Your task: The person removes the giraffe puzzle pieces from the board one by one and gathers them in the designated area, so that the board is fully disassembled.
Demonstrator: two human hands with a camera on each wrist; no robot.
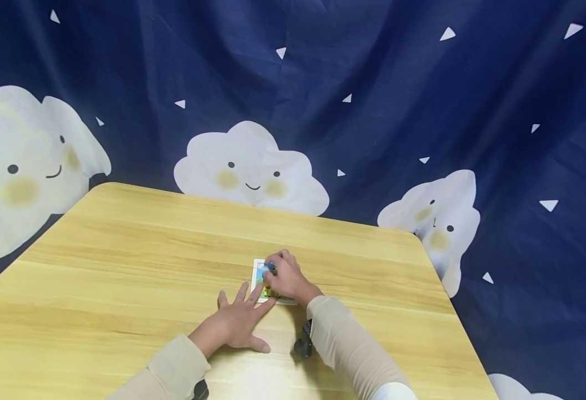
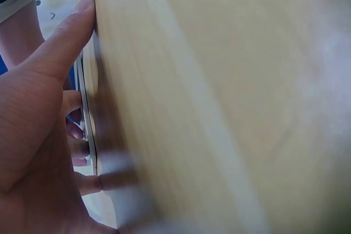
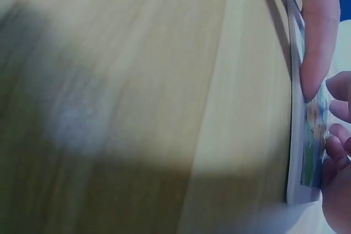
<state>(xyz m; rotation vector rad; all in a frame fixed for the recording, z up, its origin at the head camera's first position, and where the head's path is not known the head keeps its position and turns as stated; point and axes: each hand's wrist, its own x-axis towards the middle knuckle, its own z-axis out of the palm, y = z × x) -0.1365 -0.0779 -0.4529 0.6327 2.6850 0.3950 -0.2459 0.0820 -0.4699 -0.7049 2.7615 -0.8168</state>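
A small white-rimmed picture puzzle board [image 1: 260,271] lies flat on the wooden table, its picture blue, green and yellow. My left hand [image 1: 235,322] is spread palm down at its near left edge, and two of its fingertips rest on the board. In the right wrist view, a left-hand finger [image 3: 319,36] presses on the picture. My right hand [image 1: 286,278] covers the board's right part, fingers curled. Its thumb and index finger seem to pinch a small dark-blue puzzle piece [image 1: 273,267]; the piece is mostly hidden. The left wrist view shows my left thumb [image 2: 68,39] stretched out near the tabletop.
The wooden table [image 1: 123,266] stretches around both hands, with rounded far corners. Behind it hangs a dark blue curtain [image 1: 372,66] printed with white clouds and triangles. A black wrist camera [image 1: 304,341] sits under my right forearm.
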